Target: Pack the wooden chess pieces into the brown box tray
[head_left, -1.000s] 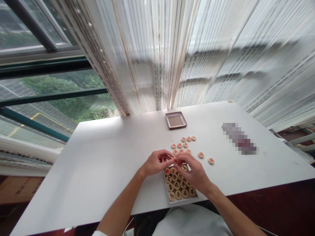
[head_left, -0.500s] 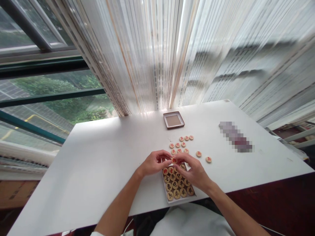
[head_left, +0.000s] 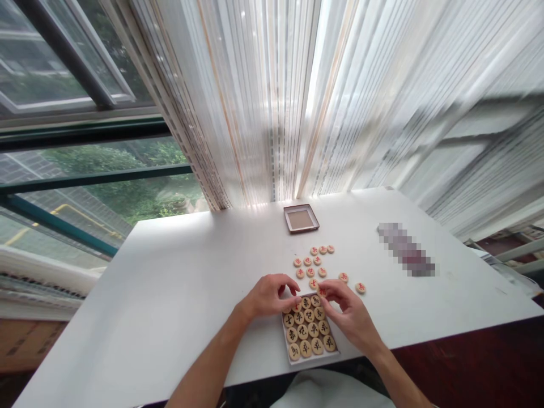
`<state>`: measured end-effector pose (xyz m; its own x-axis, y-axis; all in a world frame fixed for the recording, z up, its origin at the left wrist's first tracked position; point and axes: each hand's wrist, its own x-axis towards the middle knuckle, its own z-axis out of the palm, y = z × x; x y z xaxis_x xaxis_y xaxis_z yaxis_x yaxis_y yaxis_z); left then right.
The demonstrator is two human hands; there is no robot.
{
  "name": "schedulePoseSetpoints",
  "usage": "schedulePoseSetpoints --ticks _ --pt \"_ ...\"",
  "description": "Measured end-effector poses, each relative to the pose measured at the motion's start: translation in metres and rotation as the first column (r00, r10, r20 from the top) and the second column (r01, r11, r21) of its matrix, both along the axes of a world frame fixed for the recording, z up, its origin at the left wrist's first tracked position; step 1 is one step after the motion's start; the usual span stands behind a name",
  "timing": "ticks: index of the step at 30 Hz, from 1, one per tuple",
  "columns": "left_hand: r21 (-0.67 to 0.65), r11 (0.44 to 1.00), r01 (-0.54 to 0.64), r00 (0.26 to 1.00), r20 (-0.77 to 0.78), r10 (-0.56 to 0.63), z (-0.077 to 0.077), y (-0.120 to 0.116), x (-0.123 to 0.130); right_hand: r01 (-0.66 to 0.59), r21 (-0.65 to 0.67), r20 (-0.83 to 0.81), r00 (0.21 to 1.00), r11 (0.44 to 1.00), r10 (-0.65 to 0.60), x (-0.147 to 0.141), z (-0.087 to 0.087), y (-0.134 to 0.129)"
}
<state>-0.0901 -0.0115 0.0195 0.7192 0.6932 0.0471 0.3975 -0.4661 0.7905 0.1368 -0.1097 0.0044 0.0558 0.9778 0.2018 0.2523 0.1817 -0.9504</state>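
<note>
A shallow white box [head_left: 297, 363] near the table's front edge holds rows of round wooden Chinese chess pieces, mostly black-marked, such as this black piece [head_left: 317, 345]. My left hand [head_left: 270, 296] is at the box's far left corner, fingers apart and holding nothing. Its thumb lies over the far row and partly covers a red-marked piece [head_left: 297, 307]. Just above the far right corner, my right hand [head_left: 346, 310] pinches a red chess piece [head_left: 322, 292] between thumb and fingers. Another red piece [head_left: 313, 284] lies right behind the box.
Several loose red pieces [head_left: 310, 272] lie in short rows behind the box. Two more, including the rightmost piece [head_left: 360, 288], sit to the right. An open box lid [head_left: 301, 219] is farther back on the white table [head_left: 191, 272]. A pixelated item [head_left: 406, 249] lies at right.
Both hands were together over the box's far edge around a red piece. They have parted; my right hand has moved right with a red piece. The view has tilted slightly upward.
</note>
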Motion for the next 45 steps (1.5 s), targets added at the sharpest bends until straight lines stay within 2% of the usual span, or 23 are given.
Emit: schedulePoseSetpoints --ticks 3,11,17,20,24,28,31,35,38,45 --pt "0.017 1.0 -0.02 1.0 0.001 0.02 -0.002 0.001 -0.001 -0.01 0.003 -0.032 0.999 1.0 0.011 0.0 -0.003 -0.004" --pt "0.025 1.0 -0.007 1.0 -0.026 0.007 -0.001 0.0 -0.002 0.055 -0.037 -0.093 0.994 0.998 -0.058 0.011 -0.009 -0.014" --pt "0.016 1.0 0.008 1.0 -0.025 -0.007 -0.001 0.001 -0.003 0.083 -0.208 -0.142 0.983 0.975 -0.114 0.01 -0.016 -0.025" --pt "0.003 1.0 0.022 0.999 -0.037 -0.022 -0.001 0.001 -0.004 0.099 -0.245 -0.171 0.975 0.964 -0.143 0.011 -0.021 -0.029" --pt "0.011 1.0 0.028 0.998 -0.054 -0.027 0.0 0.0 -0.004 0.086 -0.215 -0.178 0.976 0.973 -0.125 0.013 -0.022 -0.034" --pt "0.011 0.999 0.034 0.998 -0.05 -0.034 0.0 -0.001 -0.004 0.071 -0.103 -0.094 0.992 0.992 -0.08 0.014 -0.021 -0.034" --pt "0.011 0.999 0.037 0.998 -0.05 -0.036 0.001 -0.001 -0.004 0.101 -0.042 -0.074 0.992 0.994 -0.104 0.013 -0.023 -0.032" --pt "0.021 0.999 0.035 0.998 -0.059 -0.034 0.002 -0.001 -0.004 0.194 -0.05 -0.147 0.969 0.98 -0.199 0.012 -0.029 -0.031" --pt "0.027 0.999 0.036 0.997 -0.063 -0.034 0.002 -0.002 -0.005 0.211 -0.082 -0.189 0.956 0.974 -0.223 0.013 -0.031 -0.032" --pt "0.029 0.999 0.04 0.998 -0.053 -0.039 0.003 -0.001 -0.003 0.184 -0.087 -0.08 0.978 0.979 -0.191 0.012 -0.022 -0.035"
